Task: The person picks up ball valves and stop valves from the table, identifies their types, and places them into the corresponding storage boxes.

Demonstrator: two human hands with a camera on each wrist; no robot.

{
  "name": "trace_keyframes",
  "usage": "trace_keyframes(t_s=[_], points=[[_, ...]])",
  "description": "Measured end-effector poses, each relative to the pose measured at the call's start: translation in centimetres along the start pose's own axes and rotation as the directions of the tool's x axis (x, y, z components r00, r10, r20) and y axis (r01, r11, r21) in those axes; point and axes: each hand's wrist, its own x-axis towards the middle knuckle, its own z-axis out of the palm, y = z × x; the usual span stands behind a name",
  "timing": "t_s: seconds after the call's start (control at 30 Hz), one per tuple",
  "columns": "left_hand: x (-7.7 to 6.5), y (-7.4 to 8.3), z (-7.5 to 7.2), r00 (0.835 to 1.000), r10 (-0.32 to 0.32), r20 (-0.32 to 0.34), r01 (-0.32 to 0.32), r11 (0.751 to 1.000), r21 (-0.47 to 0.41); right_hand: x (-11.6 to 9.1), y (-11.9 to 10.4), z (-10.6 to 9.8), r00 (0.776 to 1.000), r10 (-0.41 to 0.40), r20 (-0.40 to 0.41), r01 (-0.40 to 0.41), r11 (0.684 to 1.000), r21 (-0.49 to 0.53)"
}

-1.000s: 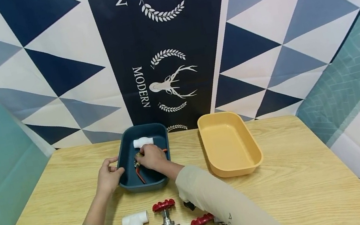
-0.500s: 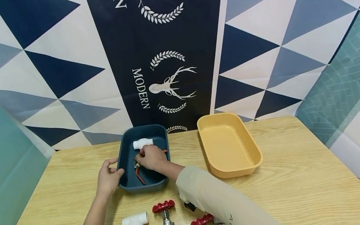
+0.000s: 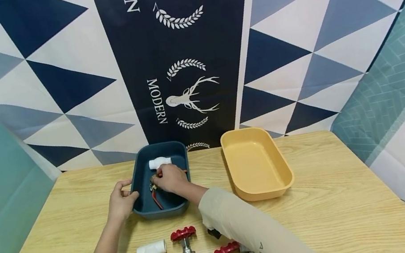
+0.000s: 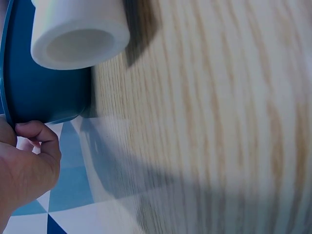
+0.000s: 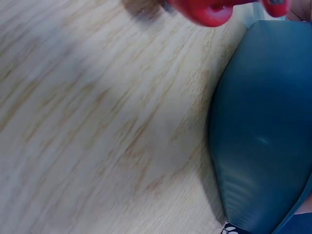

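Left hand [image 3: 120, 203] bent, thumb and finger pinching left rim of blue bin [image 3: 161, 214], at far side of table [image 3: 333, 198], left of yellow bin [image 3: 255, 162]. Right hand [image 3: 172, 178] inside blue bin, fingers curled, pinching red-handled valve [image 3: 156, 199] (fingertips partly hidden), just near of white fitting [image 3: 160, 162]. Far dark panel [image 3: 179, 42] reads "MODERN", sideways; higher word cut, "ERN".

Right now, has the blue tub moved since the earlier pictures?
No: the blue tub keeps the same gap to the yellow tub; only the view shifted.
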Motion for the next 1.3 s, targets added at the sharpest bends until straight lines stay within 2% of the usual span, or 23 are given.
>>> trace_keyframes(t_s=[0.63,1.3], points=[[-0.2,0.1,0.1,1.0,-0.005,0.004,0.005,1.0,0.024,-0.7,-0.4,-0.9,1.0,0.01,-0.006,-0.01,1.0,0.008],[-0.2,0.2,0.0,1.0,0.02,-0.018,-0.019,0.998,0.06,-1.6,-0.8,-2.5,1.0,-0.025,0.012,0.024,0.996,0.087]])
